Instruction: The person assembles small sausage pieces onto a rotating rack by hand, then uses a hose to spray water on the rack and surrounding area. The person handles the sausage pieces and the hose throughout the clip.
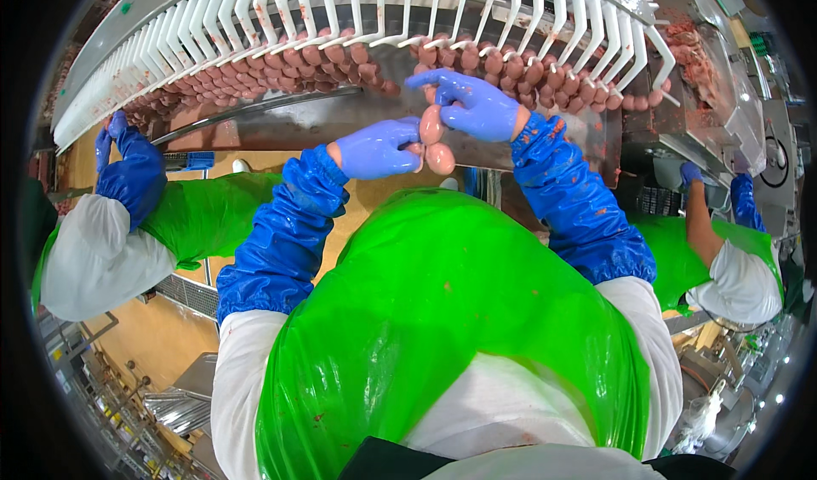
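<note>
A short chain of pink sausage links point(440, 158) hangs between my gloved hands, in front of the rack. My left hand point(379, 149) is closed, its fingers and thumb pinching a link at the left end of this chain. At the upper link my right hand point(477, 105) has its thumb and curled fingers against the sausage, while the index finger stretches left toward the hooks. Just beyond my hands, many sausage links point(532, 73) hang in loops from a curved row of white hooks point(511, 16). My right fingers partly hide where the chain runs above.
Below the hooks runs a metal trough point(298, 121) with a bent rod point(255, 105). A co-worker's gloved hand point(119, 127) reaches the hooks at far left. Another co-worker's hand point(690, 174) is at the right, near metal machinery point(694, 127) with meat scraps on it.
</note>
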Action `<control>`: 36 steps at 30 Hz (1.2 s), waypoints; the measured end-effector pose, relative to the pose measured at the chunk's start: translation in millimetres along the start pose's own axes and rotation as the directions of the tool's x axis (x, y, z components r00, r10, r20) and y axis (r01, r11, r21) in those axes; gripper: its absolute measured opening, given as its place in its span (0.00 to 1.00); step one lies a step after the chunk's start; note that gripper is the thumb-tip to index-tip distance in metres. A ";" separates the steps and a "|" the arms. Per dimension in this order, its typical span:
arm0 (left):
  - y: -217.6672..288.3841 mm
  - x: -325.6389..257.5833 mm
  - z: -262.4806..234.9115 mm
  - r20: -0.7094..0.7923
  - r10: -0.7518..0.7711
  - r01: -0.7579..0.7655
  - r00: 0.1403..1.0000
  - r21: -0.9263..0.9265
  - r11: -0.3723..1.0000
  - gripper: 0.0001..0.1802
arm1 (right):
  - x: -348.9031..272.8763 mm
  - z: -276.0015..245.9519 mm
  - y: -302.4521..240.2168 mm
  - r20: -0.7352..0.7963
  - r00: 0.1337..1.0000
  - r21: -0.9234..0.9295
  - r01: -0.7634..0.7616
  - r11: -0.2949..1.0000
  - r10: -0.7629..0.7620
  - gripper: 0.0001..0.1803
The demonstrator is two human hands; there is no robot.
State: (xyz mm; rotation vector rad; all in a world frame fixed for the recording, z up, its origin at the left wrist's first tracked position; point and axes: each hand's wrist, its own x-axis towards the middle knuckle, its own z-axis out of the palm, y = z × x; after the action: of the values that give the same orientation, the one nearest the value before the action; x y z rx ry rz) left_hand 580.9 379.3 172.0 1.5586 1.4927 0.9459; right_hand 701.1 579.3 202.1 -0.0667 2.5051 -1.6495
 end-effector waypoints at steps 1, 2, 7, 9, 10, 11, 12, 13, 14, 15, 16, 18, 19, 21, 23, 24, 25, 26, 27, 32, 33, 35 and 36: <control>27.7 3.0 -5.1 -0.003 -0.172 0.162 0.985 -0.331 0.930 0.15 | -2.3 -5.1 6.1 -0.025 0.999 0.095 0.049 0.994 -0.047 0.37; 22.5 7.6 -2.8 -0.104 -0.174 0.108 0.979 -0.462 0.880 0.17 | -4.2 -8.5 12.3 -0.053 0.995 0.188 0.098 0.977 -0.090 0.40; -16.6 26.6 22.4 -0.468 -0.410 -0.143 0.783 -0.777 0.613 0.21 | 0.2 -8.1 -1.2 0.096 0.987 0.230 -0.146 0.962 0.126 0.46; -25.9 27.1 26.8 -0.416 -0.611 0.108 0.673 -0.763 0.638 0.24 | 2.0 -18.9 -11.2 0.190 0.942 0.252 -0.319 0.914 0.277 0.44; -28.4 26.0 29.8 -0.522 -0.468 0.194 0.713 -0.495 0.847 0.24 | 0.4 -19.7 -1.1 0.197 0.946 0.321 -0.310 0.895 0.257 0.42; -30.1 21.9 34.5 -0.573 -0.301 0.250 0.762 -0.168 0.954 0.25 | 1.8 -18.7 13.0 0.209 0.949 0.386 -0.300 0.873 0.234 0.41; -30.4 18.4 37.2 -0.560 -0.127 0.270 0.819 0.180 0.946 0.26 | 3.0 -18.2 24.0 0.218 0.953 0.449 -0.290 0.845 0.211 0.39; -25.0 17.0 34.1 -0.436 -0.218 0.303 0.873 0.137 0.943 0.30 | 5.0 -18.9 23.9 0.210 0.957 0.413 -0.274 0.869 0.202 0.38; -16.9 16.0 26.8 -0.276 -0.325 0.297 0.905 -0.138 0.945 0.29 | 7.6 -22.7 25.7 0.233 0.955 0.360 -0.261 0.896 0.185 0.37; -9.1 13.9 17.8 -0.088 -0.374 0.311 0.923 -0.399 0.862 0.29 | 10.3 -27.0 29.2 0.254 0.952 0.306 -0.245 0.920 0.169 0.37; -5.1 10.6 11.5 0.099 -0.365 0.345 0.926 -0.620 0.705 0.28 | 12.7 -30.2 32.6 0.282 0.948 0.251 -0.222 0.942 0.148 0.37; -31.0 6.5 12.3 0.024 -0.251 0.143 0.968 -0.873 0.467 0.29 | 15.9 -22.6 55.1 0.094 0.987 0.086 0.125 0.989 -0.133 0.37; -30.4 7.4 8.4 -0.046 -0.253 0.054 0.966 -0.926 0.374 0.29 | 18.4 -19.7 54.6 0.065 0.983 0.016 0.171 0.985 -0.172 0.37; -62.1 7.5 9.9 -0.142 -0.363 -0.083 0.921 -0.981 0.174 0.26 | 20.5 -15.8 50.9 0.038 0.989 -0.097 0.148 0.984 -0.145 0.38; -64.0 18.7 5.6 -0.025 -0.487 0.067 0.873 -0.983 0.170 0.22 | 22.2 -13.4 46.1 0.040 0.999 -0.165 0.030 0.986 -0.024 0.39; -66.3 23.8 2.8 0.032 -0.544 0.142 0.838 -0.977 0.161 0.21 | 24.9 -11.8 46.0 0.066 0.998 -0.135 0.002 0.991 0.007 0.40; -102.7 23.7 16.4 -0.120 -0.680 0.215 0.723 -0.897 0.387 0.17 | 28.7 -10.4 42.9 0.103 0.994 -0.112 -0.017 0.994 0.029 0.40; -107.5 22.0 7.4 -0.051 -0.652 0.419 0.757 -0.728 0.542 0.16 | 32.8 -10.4 40.7 0.128 0.990 -0.087 -0.050 0.995 0.061 0.41; -111.8 16.2 -3.7 0.026 -0.636 0.565 0.772 -0.488 0.665 0.16 | 36.8 -7.2 42.6 0.085 0.992 -0.344 -0.056 0.937 0.091 0.35; -80.7 8.6 -66.9 0.182 -0.854 0.873 0.487 -0.072 0.483 0.21 | 58.5 17.2 63.2 0.228 0.872 -0.876 -0.011 0.483 0.433 0.16; -127.1 -4.6 -66.3 0.080 -0.740 0.734 0.668 0.094 0.672 0.23 | 64.0 27.5 65.7 0.193 0.891 -0.879 -0.030 0.476 0.411 0.16; -164.2 -13.1 -61.9 -0.225 -0.365 0.429 0.903 0.444 0.787 0.28 | 81.8 33.8 47.6 0.161 0.906 -0.859 -0.066 0.508 0.390 0.14; -152.6 -9.1 -55.7 -0.376 -0.093 0.314 0.922 0.584 0.749 0.29 | 87.7 37.4 45.8 0.132 0.934 -0.858 -0.060 0.510 0.331 0.14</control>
State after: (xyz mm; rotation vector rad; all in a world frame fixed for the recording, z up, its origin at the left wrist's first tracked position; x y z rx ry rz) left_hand 464.5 375.4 58.4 1.6811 2.3587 0.6008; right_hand 621.5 553.5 137.4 -0.0970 2.6716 -0.1591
